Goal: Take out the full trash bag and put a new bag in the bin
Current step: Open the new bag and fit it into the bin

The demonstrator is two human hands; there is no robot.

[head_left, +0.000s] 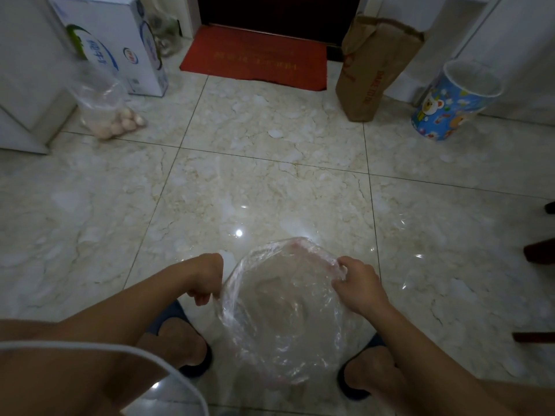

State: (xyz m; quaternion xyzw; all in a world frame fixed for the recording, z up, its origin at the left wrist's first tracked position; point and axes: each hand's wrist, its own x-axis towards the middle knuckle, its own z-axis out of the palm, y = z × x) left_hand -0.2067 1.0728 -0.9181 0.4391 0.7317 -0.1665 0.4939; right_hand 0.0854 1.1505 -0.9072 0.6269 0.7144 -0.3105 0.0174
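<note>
Both hands pinch the rim of a clear plastic bag (pixel 282 310), the left hand (pixel 207 280) closed on its left edge and the right hand (pixel 357 286) closed on its right edge, holding the mouth spread open above the tiled floor (pixel 270 181) between two slippered feet. The blue cartoon-printed bin (pixel 450 103) stands well apart at the far right by the wall, a clear liner folded over its rim, near a brown paper bag (pixel 372 70).

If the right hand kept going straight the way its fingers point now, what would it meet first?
The right hand points left across the clear bag whose rim it pinches. It would probably press into that plastic first, then reach the left hand; depth is uncertain.
</note>
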